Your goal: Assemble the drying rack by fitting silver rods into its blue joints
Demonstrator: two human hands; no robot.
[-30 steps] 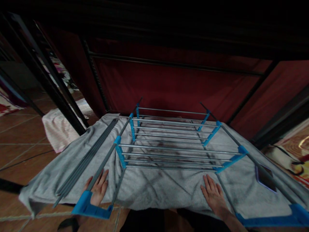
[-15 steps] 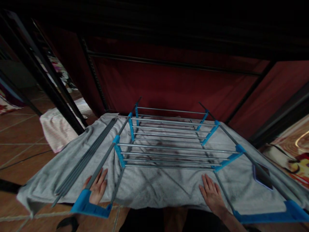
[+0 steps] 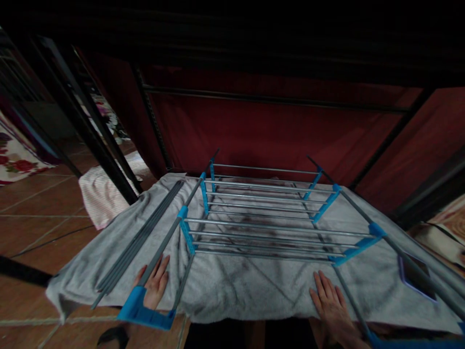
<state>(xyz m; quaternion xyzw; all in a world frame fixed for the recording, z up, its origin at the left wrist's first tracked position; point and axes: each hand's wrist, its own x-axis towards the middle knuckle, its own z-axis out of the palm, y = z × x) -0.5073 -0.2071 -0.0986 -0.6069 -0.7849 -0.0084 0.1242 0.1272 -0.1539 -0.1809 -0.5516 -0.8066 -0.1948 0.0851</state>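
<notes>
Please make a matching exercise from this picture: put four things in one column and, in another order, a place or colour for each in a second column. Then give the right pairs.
Things:
1. towel
2. loose rods
3. phone
4. left hand

Places or colours:
A. on the towel's right part, under a rack tube
B. grey, spread on the floor under the rack
C. flat beside a blue corner piece
D. lying in a bundle on the towel, left of the rack

Pairs: 1-B, 2-D, 3-A, 4-C
</notes>
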